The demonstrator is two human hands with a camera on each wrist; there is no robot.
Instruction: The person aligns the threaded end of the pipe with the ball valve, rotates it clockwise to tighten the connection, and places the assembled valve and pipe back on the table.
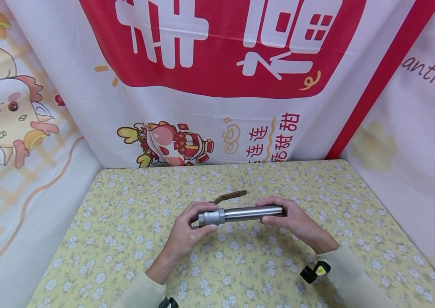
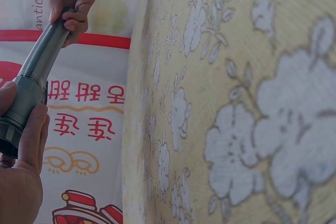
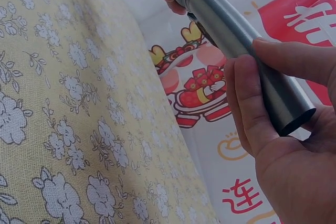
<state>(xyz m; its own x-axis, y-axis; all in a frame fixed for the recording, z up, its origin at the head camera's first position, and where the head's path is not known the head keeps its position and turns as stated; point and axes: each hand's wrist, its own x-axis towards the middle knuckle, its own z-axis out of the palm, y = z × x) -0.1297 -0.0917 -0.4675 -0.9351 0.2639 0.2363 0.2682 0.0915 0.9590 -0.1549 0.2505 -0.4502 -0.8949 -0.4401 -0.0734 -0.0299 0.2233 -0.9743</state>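
Note:
A metal ball valve (image 1: 212, 217) is joined end to end with a straight steel pipe (image 1: 242, 213), held nearly level above the table. From the valve's far side a brown lever handle (image 1: 231, 195) reaches out to the right. My left hand (image 1: 185, 227) grips the valve body, thumb on the near side and fingers on the far side. Around the pipe's free end, my right hand (image 1: 296, 221) curls its thumb and fingers. In the right wrist view the pipe (image 3: 226, 19) shows an open, hollow end close to the palm.
A yellow flowered cloth (image 1: 125, 248) covers the table under both hands. Behind it hangs a white and red printed backdrop (image 1: 217, 92), with printed cloth walls at left (image 1: 13, 179) and right (image 1: 406, 171). Both wrists wear small black devices (image 1: 310, 273).

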